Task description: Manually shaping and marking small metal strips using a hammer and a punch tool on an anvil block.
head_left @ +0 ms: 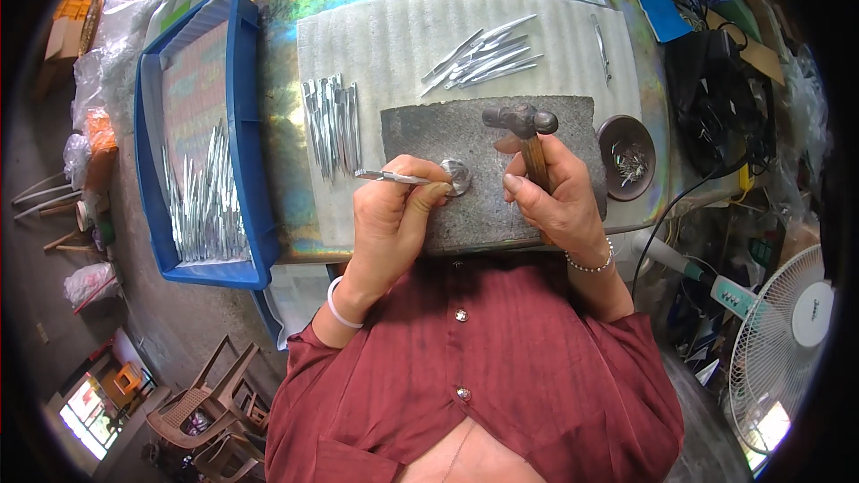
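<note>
Metal strip (380, 176) sits pinched between your left hand's (394, 206) thumb and fingers, beside the round metal block (456, 170) on the dark mat (412, 130). Your right hand (559, 188) holds the hammer (528, 128) by its handle. A loose pinch could let the strip slip; a stray blow could catch your fingertips.

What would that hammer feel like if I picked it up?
The hammer probably feels top-heavy, since its head looks like thick metal. It should stay stiff, as the handle looks wooden and straight. Laid down, it likely wouldn't roll far, because the head sticks out on both sides.
</note>
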{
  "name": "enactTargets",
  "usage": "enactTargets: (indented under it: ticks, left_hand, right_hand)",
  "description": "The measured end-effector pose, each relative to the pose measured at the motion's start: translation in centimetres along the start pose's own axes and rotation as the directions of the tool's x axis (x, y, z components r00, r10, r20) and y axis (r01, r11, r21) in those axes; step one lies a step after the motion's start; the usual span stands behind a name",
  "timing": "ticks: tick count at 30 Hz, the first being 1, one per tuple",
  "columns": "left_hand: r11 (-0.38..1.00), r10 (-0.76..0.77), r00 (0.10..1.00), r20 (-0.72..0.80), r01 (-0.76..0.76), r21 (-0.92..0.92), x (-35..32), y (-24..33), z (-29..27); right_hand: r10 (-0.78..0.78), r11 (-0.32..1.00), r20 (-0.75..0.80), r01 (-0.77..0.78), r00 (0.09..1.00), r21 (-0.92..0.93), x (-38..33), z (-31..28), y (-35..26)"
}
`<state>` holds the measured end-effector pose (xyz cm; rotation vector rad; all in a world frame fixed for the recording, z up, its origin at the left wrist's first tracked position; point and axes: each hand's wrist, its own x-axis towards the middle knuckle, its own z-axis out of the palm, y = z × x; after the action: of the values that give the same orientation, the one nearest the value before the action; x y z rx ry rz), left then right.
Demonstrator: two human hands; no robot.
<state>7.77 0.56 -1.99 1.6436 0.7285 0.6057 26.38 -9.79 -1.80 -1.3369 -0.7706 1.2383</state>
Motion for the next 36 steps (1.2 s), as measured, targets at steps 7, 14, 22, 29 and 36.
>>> enactTargets:
  ticks: [7, 14, 22, 29, 36]
  left_hand:
    - [0.994, 0.058, 0.998, -0.021, -0.055, 0.093, 0.3, 0.4, 0.2]
    - [0.993, 0.053, 0.998, -0.015, -0.052, 0.102, 0.4, 0.5, 0.3]
    - [0.719, 0.359, 0.929, 0.088, -0.335, 0.608, -0.2, 1.5, 1.6]
    - [0.705, 0.439, 0.887, 0.141, -0.438, 0.558, -0.5, -0.8, 1.1]
    - [0.731, 0.424, 0.885, 0.19, -0.459, 0.506, -0.3, -1.2, 0.8]
  right_hand:
    - [-0.053, 0.999, 0.016, 0.053, 0.998, -0.012, -0.1, -0.1, 0.3]
    - [-0.012, 1.0, -0.04, 0.012, 0.999, -0.02, -0.2, 0.0, -0.2]
    - [-0.211, 0.944, 0.117, 0.171, 0.97, 0.282, -1.4, 1.7, -1.5]
    - [-0.408, 0.742, 0.39, 0.549, 0.826, -0.384, -0.2, 3.0, -7.3]
    - [-0.42, 0.575, 0.466, 0.625, 0.779, -0.528, 0.1, 3.7, -7.5]
